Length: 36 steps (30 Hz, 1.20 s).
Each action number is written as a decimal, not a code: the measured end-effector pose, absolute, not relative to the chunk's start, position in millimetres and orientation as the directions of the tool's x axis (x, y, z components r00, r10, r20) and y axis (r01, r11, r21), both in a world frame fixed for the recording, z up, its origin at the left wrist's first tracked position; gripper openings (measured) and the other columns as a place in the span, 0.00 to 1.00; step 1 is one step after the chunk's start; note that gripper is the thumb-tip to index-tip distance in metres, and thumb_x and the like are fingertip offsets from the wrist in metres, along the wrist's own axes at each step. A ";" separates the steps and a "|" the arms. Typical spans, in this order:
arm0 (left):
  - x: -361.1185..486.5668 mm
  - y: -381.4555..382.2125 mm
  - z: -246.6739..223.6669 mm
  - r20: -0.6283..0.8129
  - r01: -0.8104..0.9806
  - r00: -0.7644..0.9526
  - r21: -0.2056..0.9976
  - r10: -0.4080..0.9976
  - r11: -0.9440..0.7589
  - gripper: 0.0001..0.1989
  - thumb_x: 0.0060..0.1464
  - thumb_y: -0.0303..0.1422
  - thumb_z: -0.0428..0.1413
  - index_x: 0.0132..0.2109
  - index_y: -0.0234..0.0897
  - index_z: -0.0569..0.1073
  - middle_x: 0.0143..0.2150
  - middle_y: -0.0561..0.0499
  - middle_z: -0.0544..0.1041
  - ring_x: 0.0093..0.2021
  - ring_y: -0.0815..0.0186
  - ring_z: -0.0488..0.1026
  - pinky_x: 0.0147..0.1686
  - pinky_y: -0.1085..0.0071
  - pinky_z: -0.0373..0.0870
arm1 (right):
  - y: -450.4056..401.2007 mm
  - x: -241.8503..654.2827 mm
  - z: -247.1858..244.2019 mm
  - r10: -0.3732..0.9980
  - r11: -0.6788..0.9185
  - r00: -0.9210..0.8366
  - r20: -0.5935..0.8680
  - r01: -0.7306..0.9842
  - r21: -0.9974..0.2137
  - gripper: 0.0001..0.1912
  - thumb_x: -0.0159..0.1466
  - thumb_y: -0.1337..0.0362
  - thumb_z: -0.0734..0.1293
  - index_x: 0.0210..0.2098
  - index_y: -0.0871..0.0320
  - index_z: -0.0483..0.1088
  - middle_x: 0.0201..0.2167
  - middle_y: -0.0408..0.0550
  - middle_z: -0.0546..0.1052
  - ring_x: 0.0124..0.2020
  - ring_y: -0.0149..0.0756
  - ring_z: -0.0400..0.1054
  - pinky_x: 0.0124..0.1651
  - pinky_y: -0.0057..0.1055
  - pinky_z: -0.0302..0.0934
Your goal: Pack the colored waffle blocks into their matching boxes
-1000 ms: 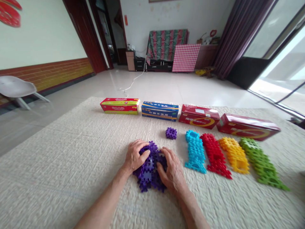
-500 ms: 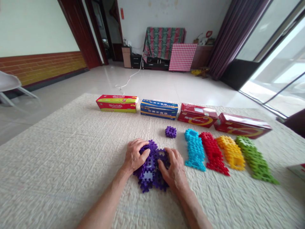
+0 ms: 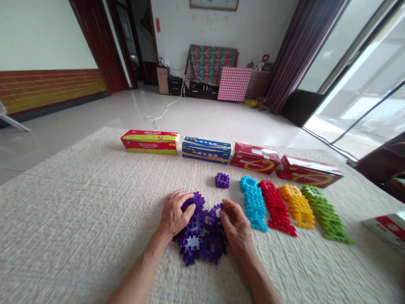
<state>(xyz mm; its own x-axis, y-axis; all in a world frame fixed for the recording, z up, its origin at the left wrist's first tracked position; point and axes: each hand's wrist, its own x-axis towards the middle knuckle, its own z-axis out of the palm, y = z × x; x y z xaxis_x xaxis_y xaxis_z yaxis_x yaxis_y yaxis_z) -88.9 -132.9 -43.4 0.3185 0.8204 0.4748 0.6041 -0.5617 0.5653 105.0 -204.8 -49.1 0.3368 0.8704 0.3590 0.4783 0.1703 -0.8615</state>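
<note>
The right hand point(image 3: 237, 223) has just drawn back from lying over the loose pile of notched purple plastic building pieces point(image 3: 193, 242), and I now see its thumb and fingertips pinching a small, toothed purple plastic piece point(image 3: 217, 207) at the pile's far right edge. That leaves the pile's right half more in plain sight, so the work seems to have passed from covering the heap to handling a single part. The left hand point(image 3: 176, 213) has stayed curled over the pile's left side, thumb against it; I cannot tell whether it grips anything. The pile lies between both hands on a cream, ribbed cloth point(image 3: 95, 202). Just beyond it sits a square purple plastic block point(image 3: 222, 180), apart and untouched. To the pile's right lie a light blue plastic strip point(image 3: 253, 205), a red plastic strip point(image 3: 278, 207), a yellow plastic strip point(image 3: 296, 202) and a green plastic strip point(image 3: 325, 213); well beyond it runs a row of printed oblong boxes point(image 3: 206, 154).
</note>
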 end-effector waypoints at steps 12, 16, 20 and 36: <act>-89.4 -132.7 -45.3 0.477 0.616 0.312 0.557 0.822 -0.557 0.12 0.54 0.33 0.55 0.45 0.37 0.76 0.46 0.48 0.79 0.52 0.55 0.71 0.56 0.53 0.63 | -201.3 108.4 -48.1 0.838 0.083 0.468 0.281 0.400 -0.913 0.12 0.58 0.57 0.67 0.38 0.58 0.70 0.32 0.47 0.76 0.32 0.35 0.71 0.37 0.32 0.65; -89.5 -132.8 -45.1 0.478 0.611 0.309 0.563 0.822 -0.557 0.11 0.54 0.33 0.55 0.45 0.37 0.76 0.46 0.48 0.79 0.52 0.56 0.71 0.56 0.53 0.63 | -200.9 105.7 -39.5 0.825 0.075 0.498 0.265 0.368 -0.927 0.14 0.58 0.56 0.66 0.38 0.58 0.70 0.32 0.47 0.76 0.32 0.35 0.70 0.36 0.31 0.65; -89.1 -133.3 -44.2 0.466 0.610 0.306 0.573 0.830 -0.547 0.11 0.54 0.32 0.56 0.45 0.37 0.76 0.47 0.47 0.79 0.53 0.55 0.71 0.56 0.52 0.62 | -176.0 117.4 -22.1 0.802 0.060 0.548 0.239 0.324 -0.944 0.15 0.55 0.54 0.68 0.36 0.58 0.71 0.31 0.46 0.76 0.31 0.34 0.70 0.38 0.32 0.64; -88.8 -133.3 -44.0 0.451 0.608 0.297 0.590 0.841 -0.531 0.11 0.53 0.32 0.56 0.44 0.39 0.75 0.46 0.48 0.79 0.53 0.55 0.71 0.56 0.53 0.62 | -91.8 154.0 8.3 0.817 -0.307 0.536 -0.211 0.094 -0.947 0.18 0.66 0.58 0.64 0.52 0.59 0.66 0.50 0.50 0.71 0.45 0.38 0.70 0.46 0.41 0.67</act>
